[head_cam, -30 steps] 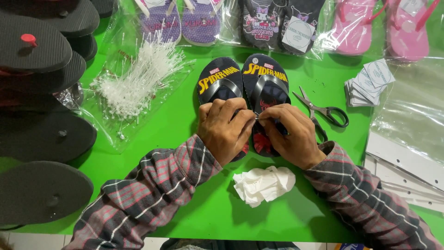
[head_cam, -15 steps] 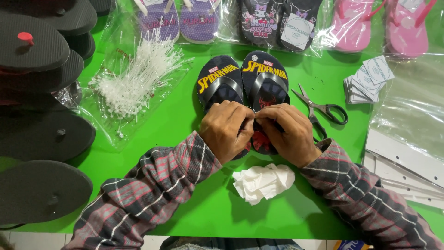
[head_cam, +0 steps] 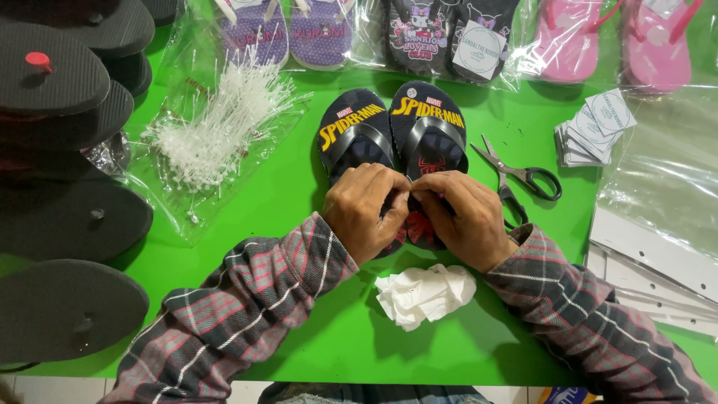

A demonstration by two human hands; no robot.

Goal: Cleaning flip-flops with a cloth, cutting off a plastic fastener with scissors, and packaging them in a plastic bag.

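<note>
Both hands meet over the heel end of the dark sandals (head_cam: pixel 393 142), which lie side by side on the green tabletop (head_cam: pixel 299 224). The left hand (head_cam: pixel 366 213) and right hand (head_cam: pixel 464 221) each pinch there with a clenched grip, fingertips touching. The pair could slide apart if that pinch loosens. Scissors (head_cam: pixel 516 176) lie just beside the right wrist, easily knocked.

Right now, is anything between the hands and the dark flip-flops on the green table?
Nothing visible. The left hand and right hand both rest directly on the heel ends of the flip-flops, fingertips meeting over the middle. The scissors and crumpled tissue lie off to the side.
</note>
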